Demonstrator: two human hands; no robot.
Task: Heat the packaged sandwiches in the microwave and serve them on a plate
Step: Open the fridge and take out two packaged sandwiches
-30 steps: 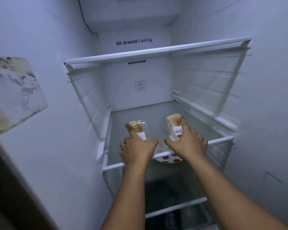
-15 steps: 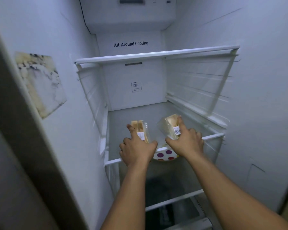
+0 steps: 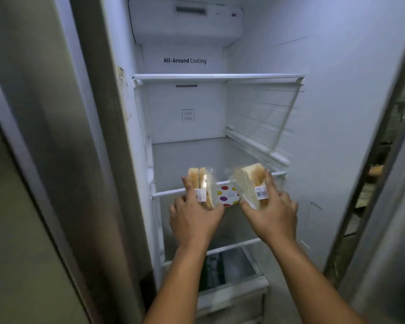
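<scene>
1. Clear plastic wraps two packaged sandwiches held up at the front edge of an open refrigerator (image 3: 337, 90).
2. A person's left hand (image 3: 194, 218) grips the left sandwich (image 3: 200, 183), fingers curled round its lower end, the pack standing nearly upright with its white barcode label facing the camera.
3. The right hand (image 3: 272, 212) grips the right sandwich (image 3: 250, 181), thumb below and fingers along its right side; this pack tilts to the left and also shows a barcode label.
4. Both packs sit in the air just above the front rail of the glass shelf (image 3: 168, 193), near each other but apart.
5. Between the hands, a white plate with coloured dots (image 3: 227, 197) lies at the shelf's front edge.
6. Above, an upper shelf (image 3: 218, 76) spans the compartment beneath the printed words "All-Around Cooling" (image 3: 184, 60).
7. Below, a drawer (image 3: 232, 291) is in view.
</scene>
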